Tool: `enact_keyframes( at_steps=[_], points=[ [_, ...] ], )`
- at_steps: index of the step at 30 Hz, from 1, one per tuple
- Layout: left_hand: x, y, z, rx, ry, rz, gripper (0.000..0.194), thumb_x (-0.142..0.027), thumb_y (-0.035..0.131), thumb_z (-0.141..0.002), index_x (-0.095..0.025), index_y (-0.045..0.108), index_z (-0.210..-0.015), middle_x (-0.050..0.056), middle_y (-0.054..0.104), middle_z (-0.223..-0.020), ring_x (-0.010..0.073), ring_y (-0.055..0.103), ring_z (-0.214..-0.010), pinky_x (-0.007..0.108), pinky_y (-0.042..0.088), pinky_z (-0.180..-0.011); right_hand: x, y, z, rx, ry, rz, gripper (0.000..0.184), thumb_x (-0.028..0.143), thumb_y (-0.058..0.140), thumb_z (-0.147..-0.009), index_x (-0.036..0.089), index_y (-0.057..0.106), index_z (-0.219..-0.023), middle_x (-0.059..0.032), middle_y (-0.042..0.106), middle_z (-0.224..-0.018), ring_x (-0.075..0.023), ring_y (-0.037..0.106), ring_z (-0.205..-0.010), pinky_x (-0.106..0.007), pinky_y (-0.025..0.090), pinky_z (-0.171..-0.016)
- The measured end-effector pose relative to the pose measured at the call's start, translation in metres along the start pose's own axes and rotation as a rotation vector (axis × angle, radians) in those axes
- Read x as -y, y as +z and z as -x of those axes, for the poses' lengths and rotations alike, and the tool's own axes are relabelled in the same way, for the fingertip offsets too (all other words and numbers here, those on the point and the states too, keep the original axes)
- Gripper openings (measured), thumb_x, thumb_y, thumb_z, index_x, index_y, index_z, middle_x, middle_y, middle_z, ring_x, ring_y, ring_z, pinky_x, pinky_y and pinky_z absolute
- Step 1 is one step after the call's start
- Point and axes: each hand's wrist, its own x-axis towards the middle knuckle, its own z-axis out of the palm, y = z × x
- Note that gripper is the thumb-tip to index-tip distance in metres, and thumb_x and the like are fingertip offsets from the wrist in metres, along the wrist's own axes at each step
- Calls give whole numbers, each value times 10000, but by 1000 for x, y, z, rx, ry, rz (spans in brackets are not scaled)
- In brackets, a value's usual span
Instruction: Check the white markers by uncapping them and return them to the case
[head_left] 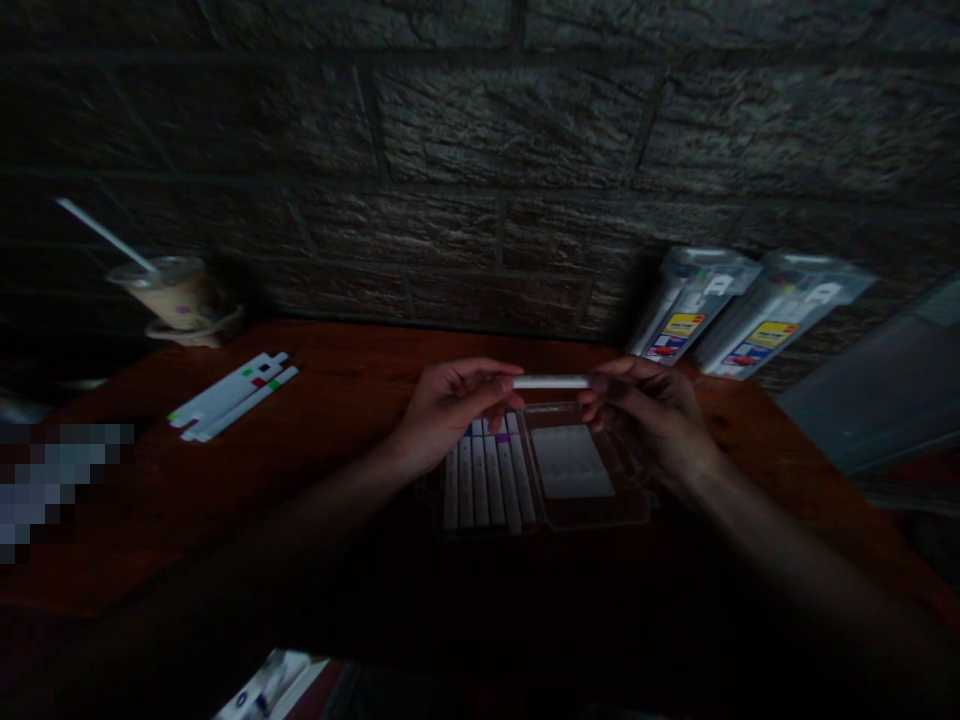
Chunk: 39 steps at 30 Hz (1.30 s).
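Observation:
A white marker [553,382] lies level between my two hands, above the table. My left hand [466,405] pinches its left end, and my right hand [651,408] pinches the right end; both tips are hidden by fingers. Below them rests an opened clear plastic case [596,518]. Its left half holds a row of several white markers [487,480] with coloured bands near the top, partly covered by my left hand. A white card or liner [574,462] shows in the right half.
Several loose white markers [232,395] lie together on the wooden table [337,375] to the left. Behind them stands a drink cup [172,295] with a straw. Two clear marker cases [780,315] stand upright at the back right, before a stone-textured wall [450,130].

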Motion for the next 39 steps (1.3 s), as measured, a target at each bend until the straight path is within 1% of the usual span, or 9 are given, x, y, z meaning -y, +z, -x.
enact_keyframes(
  at_steps=[3,8,13,15,17,21,30,34,39],
  points=[
    [-2,1,1,-6,7,-63,186,-283,773,-850,-171,780,-999,49,764,-759,82,587,-502,219,477,-504,0,1,1,27,-32,50,128,279,867,-747,218,790,-829,-20,766,-698,-130,671,-519,-237,556,-470],
    [-6,5,4,2,4,-175,186,-261,777,-835,-153,769,-986,38,749,-736,88,597,-504,220,494,-514,-2,3,4,85,-90,221,140,300,864,-763,214,793,-847,-28,763,-700,-135,664,-519,-249,545,-462],
    [-5,7,5,29,24,-228,168,-241,782,-820,-143,755,-954,9,705,-684,76,583,-503,192,477,-492,-3,7,7,62,-149,420,117,277,843,-781,204,787,-853,11,711,-581,-112,606,-449,-230,498,-438],
    [-3,8,6,39,32,-254,178,-251,784,-818,-135,745,-948,3,691,-675,74,574,-501,186,469,-485,-2,9,9,63,-203,500,92,260,829,-789,201,783,-842,9,724,-604,-111,613,-458,-229,490,-446],
    [-2,8,7,62,27,-267,194,-258,780,-823,-125,732,-955,6,692,-693,73,576,-512,183,470,-490,-2,10,11,84,-267,562,63,234,819,-793,203,782,-833,-3,763,-679,-127,668,-529,-236,525,-503],
    [0,9,10,113,25,-254,202,-259,773,-837,-118,715,-970,11,697,-745,68,588,-548,167,478,-506,-3,12,14,116,-332,593,67,206,828,-789,226,783,-835,-2,804,-784,-157,744,-673,-251,590,-634],
    [1,11,12,151,62,-298,168,-254,750,-866,-122,696,-953,8,675,-758,66,586,-539,163,489,-495,-9,10,16,128,-365,633,80,277,839,-807,238,784,-850,6,801,-788,-155,737,-665,-252,576,-624],
    [2,11,12,154,73,-308,180,-268,748,-870,-125,693,-964,13,679,-783,68,594,-545,166,492,-495,-9,9,16,127,-370,648,82,270,842,-805,236,787,-856,7,801,-787,-152,735,-660,-245,574,-613],
    [2,10,11,137,63,-295,202,-290,741,-880,-122,696,-982,3,656,-746,68,576,-536,175,477,-496,-6,12,16,96,-381,649,64,235,835,-803,234,789,-848,7,802,-779,-150,739,-658,-239,584,-620]
  ],
)
